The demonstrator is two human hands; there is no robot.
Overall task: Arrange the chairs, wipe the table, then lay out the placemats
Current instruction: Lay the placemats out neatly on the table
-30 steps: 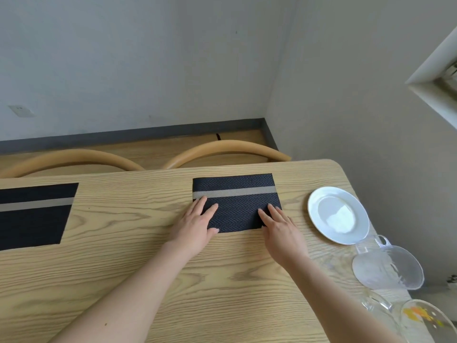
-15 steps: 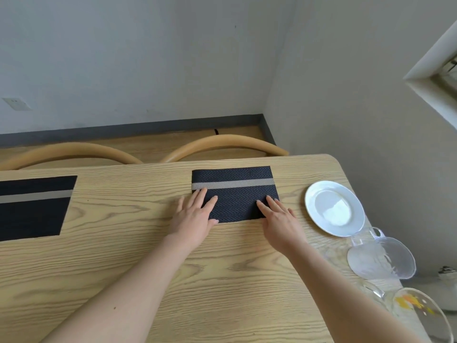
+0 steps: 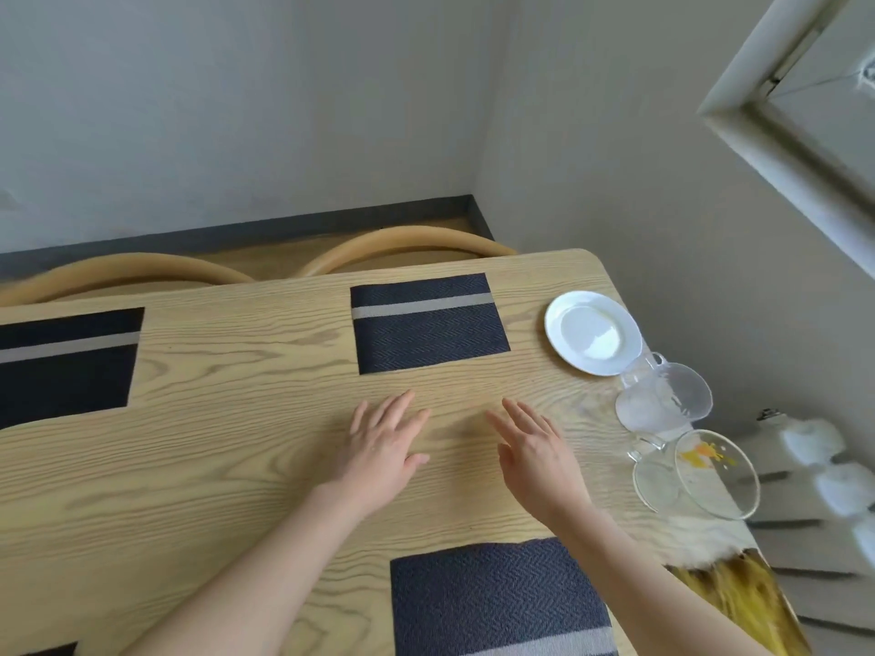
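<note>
Looking down at the wooden table [image 3: 227,466]. Got left hand [image 3: 383,447] and right hand [image 3: 535,454] side by side over bare wood, fingers straight, grip wide on both and holding nothing. Can't tell if touching the surface. Far placemat [image 3: 428,326] flat just past the fingertips, apart from them. Left placemat [image 3: 66,366] way over, near placemat [image 3: 497,603] between the forearms. White plate [image 3: 592,338] and clear glass jug [image 3: 663,400] along the right edge.
</note>
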